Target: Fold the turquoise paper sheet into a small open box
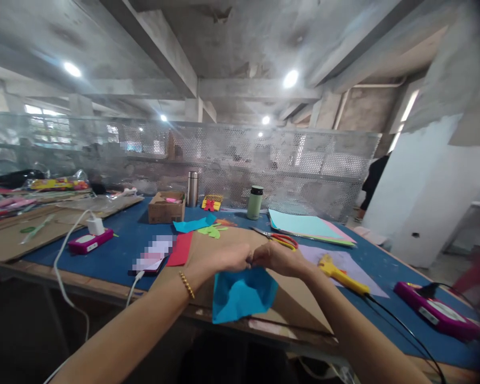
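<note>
Both of my hands meet over the brown cardboard [296, 301], fingers pinched together at the top edge of a blue sheet of paper [246, 296]. The sheet hangs below them, creased, its lower edge near the table's front. My left hand [236, 257], with a gold bead bracelet [186, 285] at the wrist, is closed on it. My right hand [278, 257] is closed on it too, fingertips touching the left ones. Just beyond the right hand lie scissors [284, 241] with red and yellow handles. Red paper [180, 249] and green paper cutouts [213, 230] lie left of the hands.
A yellow glue gun [344, 276] rests on purple paper [368, 274] at right, its cord running to a purple power strip [436, 312]. Farther back stand a green bottle [255, 202], a steel flask [192, 189] and a cardboard box [166, 208]. A phone [154, 253] is at left.
</note>
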Demonstrator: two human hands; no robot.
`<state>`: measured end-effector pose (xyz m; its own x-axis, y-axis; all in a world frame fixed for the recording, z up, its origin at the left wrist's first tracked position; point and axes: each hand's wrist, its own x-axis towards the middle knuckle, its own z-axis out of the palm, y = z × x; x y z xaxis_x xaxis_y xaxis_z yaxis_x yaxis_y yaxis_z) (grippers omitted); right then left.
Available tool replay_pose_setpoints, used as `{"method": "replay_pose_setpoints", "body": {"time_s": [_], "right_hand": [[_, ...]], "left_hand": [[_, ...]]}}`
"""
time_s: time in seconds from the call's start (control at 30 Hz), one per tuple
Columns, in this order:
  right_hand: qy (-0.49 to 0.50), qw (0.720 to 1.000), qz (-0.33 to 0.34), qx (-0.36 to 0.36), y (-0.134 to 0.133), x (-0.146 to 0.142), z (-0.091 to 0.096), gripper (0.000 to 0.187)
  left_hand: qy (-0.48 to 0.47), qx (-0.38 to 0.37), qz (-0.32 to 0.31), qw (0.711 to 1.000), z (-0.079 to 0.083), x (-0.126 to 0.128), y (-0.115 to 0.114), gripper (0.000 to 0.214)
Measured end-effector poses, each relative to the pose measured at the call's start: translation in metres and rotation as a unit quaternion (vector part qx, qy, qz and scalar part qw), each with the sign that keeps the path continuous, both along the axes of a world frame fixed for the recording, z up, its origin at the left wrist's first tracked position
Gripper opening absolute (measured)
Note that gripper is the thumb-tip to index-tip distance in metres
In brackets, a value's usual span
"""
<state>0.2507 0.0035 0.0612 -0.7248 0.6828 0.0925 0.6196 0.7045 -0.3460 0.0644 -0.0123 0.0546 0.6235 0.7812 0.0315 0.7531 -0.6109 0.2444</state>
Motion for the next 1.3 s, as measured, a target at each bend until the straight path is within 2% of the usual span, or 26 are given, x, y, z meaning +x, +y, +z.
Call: {"method": "replay_pose_setpoints", "body": {"time_s": [0.13,0.27,0.43,0.57,0.7,0.77,0.93,1.07,1.17,1.3], "right_hand": [[0.003,1.0,-0.03,0.005,-0.002,-0.002,0.004,0.033],[-0.014,0.999,-0.024,-0.025,0.008,0.0,0.002,0.037],[-0.012,1.0,0.001,-0.016,0.015,-0.001,-0.001,0.025],[0.011,1.0,0.0,-0.003,0.03,-0.003,-0.002,0.022],[0.029,0.999,-0.005,-0.019,0.054,-0.003,-0.006,0.026],[0.027,0.999,0.001,-0.03,0.062,-0.002,-0.01,0.024],[0.034,0.999,0.004,-0.02,0.06,-0.001,-0.018,0.019],[0.035,0.999,0.003,-0.012,0.057,0.0,-0.018,0.021],[0.025,1.0,-0.005,0.008,0.059,0.005,-0.016,0.024],[-0.01,0.999,-0.025,0.038,0.064,0.017,-0.017,0.017]], "left_hand": [[-0.01,-0.006,-0.016,1.0,0.004,-0.006,0.001,0.017],[-0.022,-0.014,-0.023,0.999,0.004,-0.008,0.006,0.02],[-0.014,-0.017,-0.038,0.999,-0.003,-0.008,0.018,0.016],[0.001,0.018,-0.009,1.0,-0.004,-0.009,0.034,0.018],[0.028,0.054,0.043,0.997,0.005,-0.003,0.052,0.016],[0.043,0.055,0.049,0.996,0.009,0.0,0.055,0.014],[0.066,0.057,0.036,0.996,0.01,0.002,0.047,0.018],[0.068,0.061,0.03,0.995,0.009,0.0,0.042,0.016],[0.064,0.061,0.028,0.996,0.009,-0.003,0.048,0.016],[0.069,0.045,0.029,0.996,0.01,-0.011,0.06,0.016]]}}
